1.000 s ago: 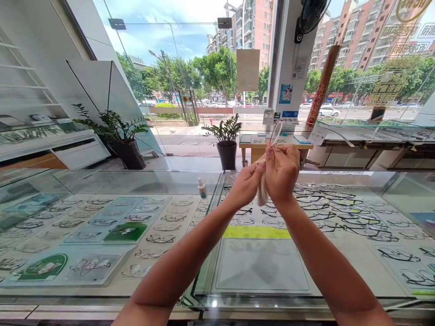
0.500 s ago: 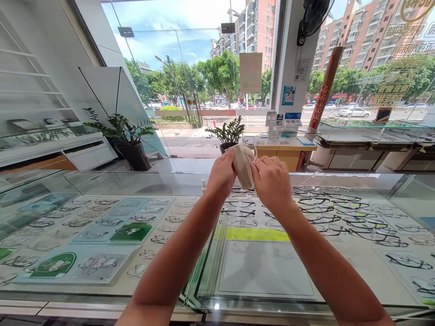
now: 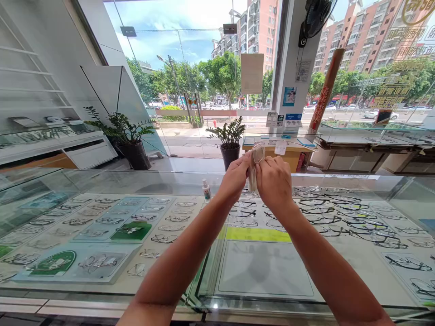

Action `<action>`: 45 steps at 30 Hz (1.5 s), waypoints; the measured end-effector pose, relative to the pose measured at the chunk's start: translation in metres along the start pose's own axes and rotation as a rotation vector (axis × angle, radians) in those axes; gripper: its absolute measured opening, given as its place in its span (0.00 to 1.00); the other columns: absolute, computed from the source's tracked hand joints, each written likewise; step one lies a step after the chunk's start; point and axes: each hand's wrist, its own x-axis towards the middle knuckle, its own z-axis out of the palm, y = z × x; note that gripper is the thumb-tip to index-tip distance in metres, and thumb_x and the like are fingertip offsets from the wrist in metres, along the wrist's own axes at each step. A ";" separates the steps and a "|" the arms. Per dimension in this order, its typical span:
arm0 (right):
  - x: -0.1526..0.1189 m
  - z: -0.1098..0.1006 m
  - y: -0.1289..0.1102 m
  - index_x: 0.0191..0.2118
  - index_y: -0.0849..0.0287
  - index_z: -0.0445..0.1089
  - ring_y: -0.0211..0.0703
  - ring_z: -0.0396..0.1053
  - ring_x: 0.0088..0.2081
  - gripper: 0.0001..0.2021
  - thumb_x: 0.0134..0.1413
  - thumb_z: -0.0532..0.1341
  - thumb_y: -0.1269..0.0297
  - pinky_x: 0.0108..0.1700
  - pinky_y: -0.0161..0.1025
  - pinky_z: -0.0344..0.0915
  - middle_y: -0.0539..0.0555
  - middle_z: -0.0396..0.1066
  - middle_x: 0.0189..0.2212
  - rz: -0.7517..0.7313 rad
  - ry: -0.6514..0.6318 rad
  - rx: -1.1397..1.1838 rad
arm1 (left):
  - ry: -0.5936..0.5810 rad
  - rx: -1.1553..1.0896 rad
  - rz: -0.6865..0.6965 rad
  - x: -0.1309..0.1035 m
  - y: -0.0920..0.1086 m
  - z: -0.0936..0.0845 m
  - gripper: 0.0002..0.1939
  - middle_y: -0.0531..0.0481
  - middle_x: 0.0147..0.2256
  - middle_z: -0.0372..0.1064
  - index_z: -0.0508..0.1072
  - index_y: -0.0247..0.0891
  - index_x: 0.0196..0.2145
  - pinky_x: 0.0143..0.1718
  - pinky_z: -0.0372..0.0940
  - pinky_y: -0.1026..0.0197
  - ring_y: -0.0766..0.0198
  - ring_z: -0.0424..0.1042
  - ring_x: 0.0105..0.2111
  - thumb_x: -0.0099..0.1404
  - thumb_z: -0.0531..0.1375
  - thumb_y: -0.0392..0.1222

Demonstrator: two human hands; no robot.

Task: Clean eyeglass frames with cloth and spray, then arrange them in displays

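Out over the glass counter, my left hand [image 3: 236, 179] is closed on a beige cleaning cloth [image 3: 252, 180], which is folded about a pair of thin-rimmed eyeglasses [image 3: 259, 154]. One lens shows above the fingers. My right hand [image 3: 274, 179] grips the eyeglasses from the other side, its fingers curled and close to the cloth. Much of the frame is hidden by the fingers and cloth. Just beyond my right hand a small white tag [image 3: 280, 147] shows; whether it hangs from the eyeglasses I cannot tell.
A small spray bottle [image 3: 206, 189] stands on the counter left of my hands. Many eyeglass frames [image 3: 360, 213] lie in rows inside the glass counter [image 3: 261, 301]. Potted plants [image 3: 229, 151] stand beyond it, before the windows. Another display case [image 3: 360, 149] is at the right.
Both hands have come closer together, the left shifting right. The cloth has turned edge-on and a lens now shows above it. The spray bottle and the tag have come into clearer view.
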 end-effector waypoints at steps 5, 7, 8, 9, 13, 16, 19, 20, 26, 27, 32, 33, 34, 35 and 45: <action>0.009 -0.014 0.021 0.37 0.58 0.78 0.57 0.69 0.46 0.17 0.76 0.54 0.63 0.51 0.53 0.60 0.62 0.81 0.41 0.014 0.102 0.108 | -0.099 0.221 0.125 -0.001 -0.001 -0.002 0.26 0.46 0.41 0.82 0.86 0.39 0.42 0.57 0.67 0.54 0.54 0.76 0.49 0.67 0.69 0.67; 0.014 -0.022 0.032 0.38 0.58 0.79 0.56 0.72 0.46 0.16 0.75 0.56 0.62 0.53 0.54 0.63 0.61 0.82 0.40 0.031 0.140 0.246 | -0.077 0.277 0.155 -0.002 0.003 -0.005 0.26 0.46 0.40 0.82 0.86 0.40 0.41 0.54 0.67 0.54 0.55 0.75 0.46 0.68 0.68 0.68; 0.017 -0.027 0.038 0.38 0.57 0.80 0.55 0.73 0.46 0.16 0.73 0.57 0.61 0.54 0.54 0.64 0.60 0.82 0.40 0.048 0.156 0.343 | -0.077 0.301 0.148 -0.003 0.006 -0.006 0.27 0.47 0.38 0.80 0.85 0.40 0.39 0.49 0.67 0.56 0.56 0.74 0.41 0.68 0.68 0.69; 0.020 -0.032 0.045 0.39 0.57 0.81 0.54 0.74 0.46 0.15 0.72 0.58 0.60 0.54 0.54 0.66 0.59 0.83 0.40 0.071 0.161 0.455 | -0.095 0.331 0.131 -0.004 0.009 -0.007 0.27 0.48 0.34 0.78 0.84 0.39 0.36 0.43 0.66 0.57 0.59 0.72 0.36 0.69 0.67 0.69; 0.027 -0.050 0.070 0.37 0.53 0.84 0.51 0.79 0.48 0.13 0.68 0.63 0.56 0.57 0.51 0.69 0.55 0.85 0.40 0.205 0.073 0.888 | -0.479 0.555 -0.011 -0.015 0.017 -0.005 0.30 0.51 0.25 0.65 0.75 0.39 0.27 0.28 0.54 0.60 0.64 0.59 0.26 0.73 0.61 0.68; 0.029 -0.059 0.081 0.36 0.52 0.86 0.50 0.79 0.49 0.12 0.67 0.64 0.57 0.58 0.51 0.70 0.55 0.85 0.41 0.255 -0.011 1.087 | -0.920 0.696 -0.142 -0.026 0.006 0.007 0.28 0.52 0.26 0.66 0.75 0.39 0.29 0.28 0.55 0.60 0.64 0.60 0.27 0.76 0.59 0.64; 0.029 -0.066 0.080 0.34 0.52 0.87 0.51 0.80 0.47 0.12 0.65 0.65 0.59 0.57 0.52 0.72 0.56 0.85 0.39 0.225 -0.084 1.195 | -1.131 0.749 -0.222 -0.037 -0.026 0.025 0.22 0.52 0.28 0.71 0.79 0.39 0.33 0.31 0.58 0.61 0.63 0.65 0.29 0.75 0.62 0.59; 0.028 -0.068 0.078 0.33 0.52 0.87 0.51 0.80 0.46 0.12 0.64 0.65 0.59 0.58 0.53 0.73 0.56 0.85 0.38 0.212 -0.109 1.220 | -1.158 0.773 -0.244 -0.041 -0.038 0.031 0.20 0.52 0.28 0.72 0.80 0.39 0.34 0.31 0.59 0.61 0.63 0.66 0.29 0.75 0.63 0.57; 0.025 -0.072 0.072 0.34 0.50 0.88 0.49 0.82 0.46 0.11 0.63 0.66 0.62 0.61 0.50 0.72 0.52 0.86 0.38 0.169 -0.239 1.321 | -1.204 1.111 -0.287 -0.067 -0.094 0.055 0.15 0.52 0.31 0.76 0.84 0.41 0.40 0.30 0.55 0.60 0.64 0.65 0.28 0.74 0.64 0.53; 0.025 -0.072 0.072 0.35 0.50 0.88 0.49 0.82 0.46 0.11 0.64 0.66 0.62 0.62 0.50 0.71 0.52 0.86 0.37 0.163 -0.247 1.328 | -1.203 1.154 -0.290 -0.070 -0.096 0.057 0.16 0.52 0.33 0.78 0.85 0.41 0.42 0.30 0.55 0.60 0.64 0.66 0.29 0.75 0.63 0.55; 0.024 -0.075 0.071 0.32 0.50 0.88 0.48 0.81 0.44 0.13 0.63 0.64 0.63 0.64 0.50 0.70 0.52 0.85 0.35 0.139 -0.328 1.362 | -1.186 1.280 -0.140 -0.070 -0.073 0.055 0.25 0.45 0.43 0.83 0.84 0.42 0.49 0.34 0.60 0.59 0.55 0.77 0.40 0.72 0.64 0.66; 0.024 -0.076 0.071 0.31 0.50 0.87 0.48 0.80 0.44 0.13 0.62 0.64 0.63 0.63 0.50 0.70 0.52 0.85 0.34 0.136 -0.343 1.371 | -1.154 1.310 -0.074 -0.068 -0.059 0.052 0.24 0.44 0.44 0.83 0.84 0.41 0.48 0.35 0.61 0.58 0.55 0.78 0.41 0.72 0.65 0.64; 0.024 -0.077 0.071 0.31 0.50 0.87 0.48 0.80 0.44 0.13 0.61 0.64 0.63 0.62 0.50 0.71 0.52 0.84 0.34 0.136 -0.352 1.379 | -1.117 1.337 -0.016 -0.066 -0.043 0.048 0.22 0.44 0.43 0.83 0.84 0.40 0.45 0.35 0.61 0.58 0.55 0.78 0.40 0.73 0.66 0.62; 0.024 -0.078 0.071 0.30 0.51 0.87 0.48 0.80 0.44 0.13 0.60 0.64 0.63 0.60 0.49 0.72 0.53 0.84 0.33 0.139 -0.354 1.384 | -1.072 1.367 0.017 -0.064 -0.025 0.043 0.19 0.46 0.38 0.82 0.84 0.40 0.41 0.33 0.59 0.58 0.57 0.77 0.36 0.74 0.65 0.59; 0.023 -0.075 0.071 0.30 0.53 0.87 0.45 0.76 0.39 0.15 0.62 0.62 0.62 0.49 0.44 0.71 0.55 0.82 0.31 0.074 -0.527 1.338 | -0.157 1.086 0.790 -0.039 0.081 -0.012 0.24 0.44 0.48 0.79 0.77 0.42 0.54 0.45 0.74 0.54 0.56 0.79 0.46 0.69 0.72 0.59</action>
